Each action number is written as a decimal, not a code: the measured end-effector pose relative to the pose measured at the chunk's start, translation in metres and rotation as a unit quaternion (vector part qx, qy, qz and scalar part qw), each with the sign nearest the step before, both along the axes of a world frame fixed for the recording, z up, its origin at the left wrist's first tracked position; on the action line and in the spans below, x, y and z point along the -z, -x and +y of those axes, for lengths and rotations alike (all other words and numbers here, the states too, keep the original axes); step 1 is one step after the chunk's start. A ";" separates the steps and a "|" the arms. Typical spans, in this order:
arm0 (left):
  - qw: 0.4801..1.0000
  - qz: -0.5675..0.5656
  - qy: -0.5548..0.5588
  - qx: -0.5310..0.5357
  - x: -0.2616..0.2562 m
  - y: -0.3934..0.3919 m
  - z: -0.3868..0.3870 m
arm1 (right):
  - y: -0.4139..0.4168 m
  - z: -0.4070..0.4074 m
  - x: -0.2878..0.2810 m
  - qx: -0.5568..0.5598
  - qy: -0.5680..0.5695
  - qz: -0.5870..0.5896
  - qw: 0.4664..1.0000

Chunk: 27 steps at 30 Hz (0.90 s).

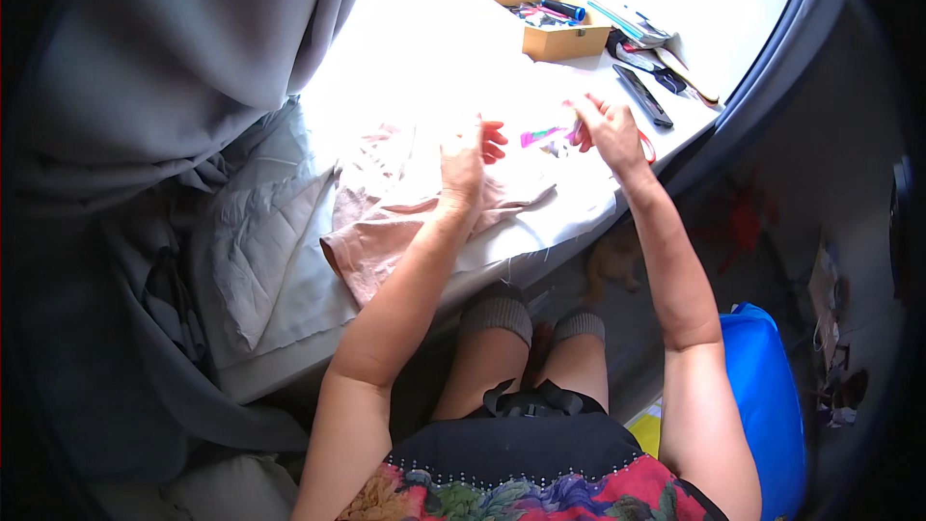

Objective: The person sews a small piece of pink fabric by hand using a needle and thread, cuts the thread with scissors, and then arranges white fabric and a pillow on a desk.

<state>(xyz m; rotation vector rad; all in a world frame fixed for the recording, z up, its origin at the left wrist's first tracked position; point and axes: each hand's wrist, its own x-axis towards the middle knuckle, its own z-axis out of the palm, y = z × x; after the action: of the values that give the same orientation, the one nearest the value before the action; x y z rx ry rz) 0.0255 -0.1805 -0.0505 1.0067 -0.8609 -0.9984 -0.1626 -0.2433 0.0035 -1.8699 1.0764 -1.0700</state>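
My left hand (469,163) is raised over a pale pink cloth garment (383,228), thumb up and fingers half curled. Glare hides whether anything thin is between its fingertips. To the right, my right hand (611,132) hovers above the table with thumb and fingertips drawn together; what they may pinch is washed out. Just left of those fingers lies a small magenta and green item (537,137), its kind unclear in the bright light. The garment is spread with folds on a white cloth (557,228), whose frayed edge hangs at the table's front.
A wooden box (564,43) with its lid raised holds small items and a dark tube. A black phone (642,95) lies nearer the right edge. Grey curtains (181,51) drape at left beside a quilted white cloth (264,253). A blue bag-like object (763,405) stands at my right.
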 end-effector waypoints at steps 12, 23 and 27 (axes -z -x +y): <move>0.908 -0.406 -0.016 -0.105 0.014 0.034 -0.010 | -0.013 -0.205 -0.057 0.032 -0.109 -0.264 0.958; 0.913 -0.361 -0.016 -0.188 0.015 0.022 -0.007 | -0.079 -0.017 0.034 -0.068 0.022 -0.009 0.997; 0.918 -0.328 0.013 -0.222 0.003 0.022 -0.003 | -0.048 0.013 0.077 -0.045 0.068 0.017 0.997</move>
<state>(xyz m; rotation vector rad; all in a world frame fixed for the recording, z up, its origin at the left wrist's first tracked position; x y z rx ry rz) 0.0033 -0.1830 -0.0534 1.4676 -1.1112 -0.2464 -0.1142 -0.2300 -0.0735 -2.0316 0.9499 -1.0867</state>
